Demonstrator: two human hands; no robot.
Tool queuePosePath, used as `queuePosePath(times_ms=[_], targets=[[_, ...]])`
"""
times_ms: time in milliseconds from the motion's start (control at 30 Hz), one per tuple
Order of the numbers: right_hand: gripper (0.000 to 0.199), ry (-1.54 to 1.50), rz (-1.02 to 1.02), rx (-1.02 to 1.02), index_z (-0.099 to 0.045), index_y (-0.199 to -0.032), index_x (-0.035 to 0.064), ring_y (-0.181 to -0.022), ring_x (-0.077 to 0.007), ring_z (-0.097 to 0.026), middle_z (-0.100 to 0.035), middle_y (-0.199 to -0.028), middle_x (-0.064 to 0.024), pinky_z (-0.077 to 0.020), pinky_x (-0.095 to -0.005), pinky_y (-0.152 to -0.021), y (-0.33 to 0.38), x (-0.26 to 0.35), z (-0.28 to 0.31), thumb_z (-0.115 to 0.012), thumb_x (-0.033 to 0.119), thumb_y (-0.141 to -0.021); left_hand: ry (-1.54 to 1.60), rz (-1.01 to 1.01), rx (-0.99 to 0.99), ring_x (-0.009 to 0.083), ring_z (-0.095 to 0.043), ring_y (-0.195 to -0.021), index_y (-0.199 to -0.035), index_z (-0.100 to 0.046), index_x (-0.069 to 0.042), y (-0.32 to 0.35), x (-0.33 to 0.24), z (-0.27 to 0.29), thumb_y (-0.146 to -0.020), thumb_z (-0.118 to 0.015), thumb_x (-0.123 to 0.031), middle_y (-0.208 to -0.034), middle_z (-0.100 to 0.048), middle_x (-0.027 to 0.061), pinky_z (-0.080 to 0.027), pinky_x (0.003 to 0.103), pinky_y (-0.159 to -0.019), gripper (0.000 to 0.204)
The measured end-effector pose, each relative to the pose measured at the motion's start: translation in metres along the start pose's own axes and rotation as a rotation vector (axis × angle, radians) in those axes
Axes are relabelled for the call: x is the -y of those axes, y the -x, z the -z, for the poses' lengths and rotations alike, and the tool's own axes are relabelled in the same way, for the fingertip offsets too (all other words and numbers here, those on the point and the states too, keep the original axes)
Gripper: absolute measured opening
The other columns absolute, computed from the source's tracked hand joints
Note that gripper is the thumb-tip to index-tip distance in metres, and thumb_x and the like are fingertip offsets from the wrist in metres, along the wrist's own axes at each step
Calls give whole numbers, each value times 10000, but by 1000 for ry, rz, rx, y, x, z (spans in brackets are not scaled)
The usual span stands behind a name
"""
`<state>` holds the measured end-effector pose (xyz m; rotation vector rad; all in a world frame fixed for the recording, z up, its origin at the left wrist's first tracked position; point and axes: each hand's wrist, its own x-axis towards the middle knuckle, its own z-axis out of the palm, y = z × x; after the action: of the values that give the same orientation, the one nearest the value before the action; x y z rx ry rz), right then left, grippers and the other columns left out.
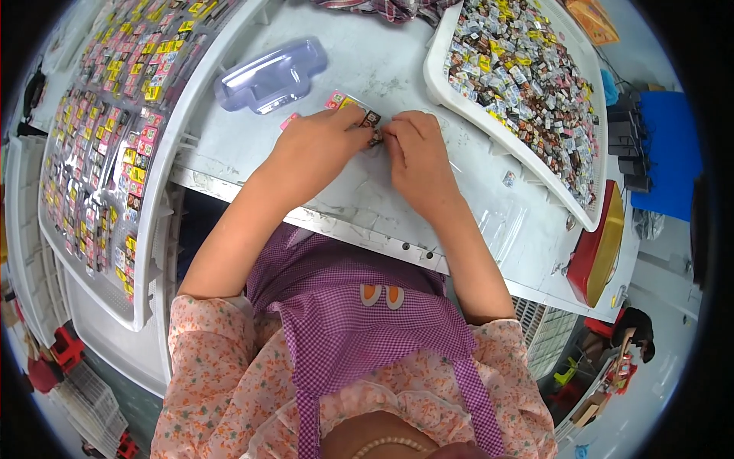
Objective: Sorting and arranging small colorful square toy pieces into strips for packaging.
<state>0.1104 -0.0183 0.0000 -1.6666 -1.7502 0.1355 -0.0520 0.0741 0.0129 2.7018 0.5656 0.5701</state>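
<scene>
My left hand is over a short row of small printed pieces in pink, yellow and black on the white worktable. Its thumb and fingers close on the dark end of the row, which they partly cover. My right hand is just right of that end, fingertips pinched together; whatever they hold is hidden. Another pink piece shows beside my left hand. Beyond that hand lies a clear moulded plastic blister shell.
At the left, a white tray holds many filled clear packs. A second white tray at the far right is heaped with loose small pieces. One loose piece lies near it. A red and gold box stands at the table's right edge.
</scene>
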Motion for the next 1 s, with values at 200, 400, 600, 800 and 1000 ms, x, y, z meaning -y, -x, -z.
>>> queuePosePath(times_ms=[200,400,600,800,1000], targets=[[182,-174,-105,92,-631,-990,-9,-1024,-307,-527,-565,-1077,-145,-444,-362,-892,1,-2,11,-618,6,-809,-6,4,21,254,-637,-816,-927,-676,-90,1,-4,8,-785,-573,-83,-961,-591,53,-520,358,-660,176],[187,-98,-65,141,-633,-999,-6,-1047,-294,-524,-558,-1093,-136,-461,-345,-870,-1,-5,13,-608,5,-814,-54,-26,90,236,-637,-832,-961,-669,-81,0,-5,11,-785,-566,-75,-979,-590,53,-521,358,-674,204],[154,-90,-55,182,-627,-961,1,-1020,-280,-526,-542,-1063,-122,-465,-339,-844,-4,-5,15,-604,-1,-809,-80,-51,94,217,-633,-840,-915,-653,-68,1,-5,9,-777,-559,-64,-980,-579,48,-524,351,-644,167],[165,-137,-120,218,-620,-944,0,-957,-255,-542,-534,-1026,-107,-473,-318,-799,-9,-4,18,-613,-2,-780,-35,-60,21,211,-629,-837,-898,-646,-70,4,-4,4,-766,-567,-62,-985,-585,40,-525,347,-639,155],[158,-170,-173,246,-605,-913,-13,-877,-225,-555,-523,-982,-100,-481,-300,-744,-14,-2,17,-605,-21,-755,-29,-58,-18,213,-623,-830,-889,-637,-65,6,-4,-1,-756,-567,-60,-962,-579,44,-527,345,-648,150]])
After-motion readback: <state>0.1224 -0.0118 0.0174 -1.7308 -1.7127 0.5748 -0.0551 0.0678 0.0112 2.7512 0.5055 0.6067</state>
